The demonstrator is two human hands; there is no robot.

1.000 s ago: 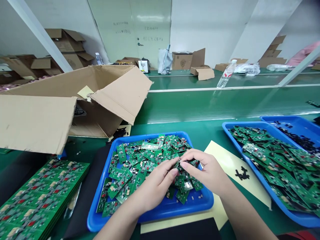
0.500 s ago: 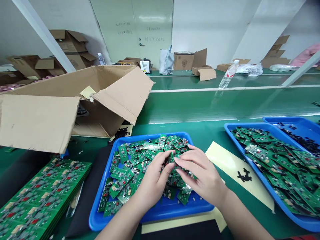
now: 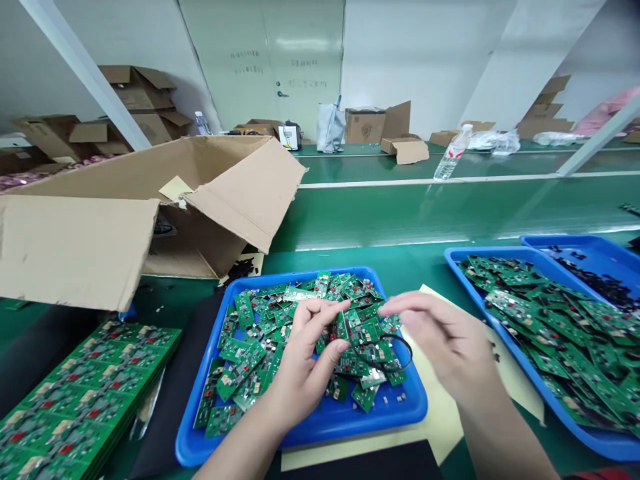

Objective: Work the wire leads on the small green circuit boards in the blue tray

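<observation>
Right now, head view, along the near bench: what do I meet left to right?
Stacked circuit-board panels → black strip → left hand → right hand → board-filled blue tray.

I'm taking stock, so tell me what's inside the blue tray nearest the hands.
Loose green circuit boards fill most of the tray, with small pale bits near its front right corner. The left hand hides part of it, and whatever lies beneath the boards is covered.
</observation>
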